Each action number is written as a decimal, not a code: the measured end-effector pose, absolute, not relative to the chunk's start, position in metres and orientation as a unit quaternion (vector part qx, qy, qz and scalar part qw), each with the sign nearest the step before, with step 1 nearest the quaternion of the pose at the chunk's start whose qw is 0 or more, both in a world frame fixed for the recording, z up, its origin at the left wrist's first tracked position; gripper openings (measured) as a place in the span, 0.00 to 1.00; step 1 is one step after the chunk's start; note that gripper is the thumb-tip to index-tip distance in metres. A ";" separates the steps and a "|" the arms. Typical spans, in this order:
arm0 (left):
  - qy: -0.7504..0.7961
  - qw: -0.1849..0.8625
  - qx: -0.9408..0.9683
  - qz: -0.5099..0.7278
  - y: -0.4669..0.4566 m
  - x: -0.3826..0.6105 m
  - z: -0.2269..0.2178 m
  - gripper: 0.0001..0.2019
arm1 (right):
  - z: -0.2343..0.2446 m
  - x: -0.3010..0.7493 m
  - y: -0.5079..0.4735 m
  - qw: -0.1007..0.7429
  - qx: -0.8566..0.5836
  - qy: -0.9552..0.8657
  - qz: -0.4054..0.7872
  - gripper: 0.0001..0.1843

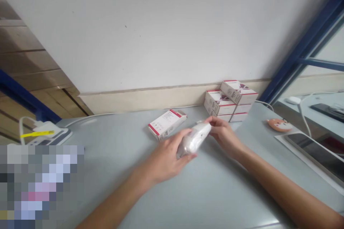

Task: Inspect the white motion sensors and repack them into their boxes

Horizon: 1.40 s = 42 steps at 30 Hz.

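Bare forearms (pixel 118 195) angle inward; left hand (pixel 163 161) and right hand (pixel 225 136) grip plastic-wrapped white item (pixel 194 139) between them; red-trimmed white box (pixel 167 124) just beyond grip; stacked boxes (pixel 228 100) farther ahead.

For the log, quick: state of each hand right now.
Left hand: closed, holding a white plastic-wrapped packet.
Right hand: closed on the packet's far end.

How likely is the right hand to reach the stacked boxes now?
Likely yes: the right hand is just in front of the stacked boxes, and nothing stands between, though its fingers hold a white package.
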<state>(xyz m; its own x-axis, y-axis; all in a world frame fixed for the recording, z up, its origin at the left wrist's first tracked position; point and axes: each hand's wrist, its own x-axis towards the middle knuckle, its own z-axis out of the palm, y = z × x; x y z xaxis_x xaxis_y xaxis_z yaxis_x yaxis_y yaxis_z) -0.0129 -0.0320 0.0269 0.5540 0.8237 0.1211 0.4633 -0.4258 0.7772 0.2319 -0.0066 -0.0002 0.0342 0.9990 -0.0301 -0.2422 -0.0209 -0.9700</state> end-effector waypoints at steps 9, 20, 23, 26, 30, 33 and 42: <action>0.398 0.565 0.594 0.412 -0.017 -0.010 0.028 0.35 | -0.003 0.231 -0.014 0.524 -0.397 -0.558 0.506 0.16; 0.251 0.836 0.420 0.248 -0.005 -0.026 0.035 0.31 | 0.012 0.236 -0.019 0.524 -0.420 -0.634 0.384 0.15; 0.172 0.874 0.383 0.246 -0.003 -0.030 0.037 0.29 | 0.013 0.235 -0.019 0.520 -0.437 -0.621 0.392 0.15; 0.118 0.873 0.398 0.255 -0.003 -0.032 0.038 0.29 | 0.013 0.232 -0.018 0.523 -0.446 -0.593 0.419 0.18; 0.182 0.812 0.483 0.272 -0.009 -0.029 0.032 0.32 | 0.010 0.232 -0.016 0.519 -0.441 -0.570 0.459 0.20; 0.239 0.753 0.541 0.288 -0.012 -0.025 0.029 0.31 | 0.008 0.234 -0.014 0.509 -0.449 -0.562 0.473 0.19; 0.334 0.636 0.581 0.382 -0.013 -0.017 0.033 0.33 | 0.008 0.235 -0.016 0.501 -0.410 -0.580 0.494 0.17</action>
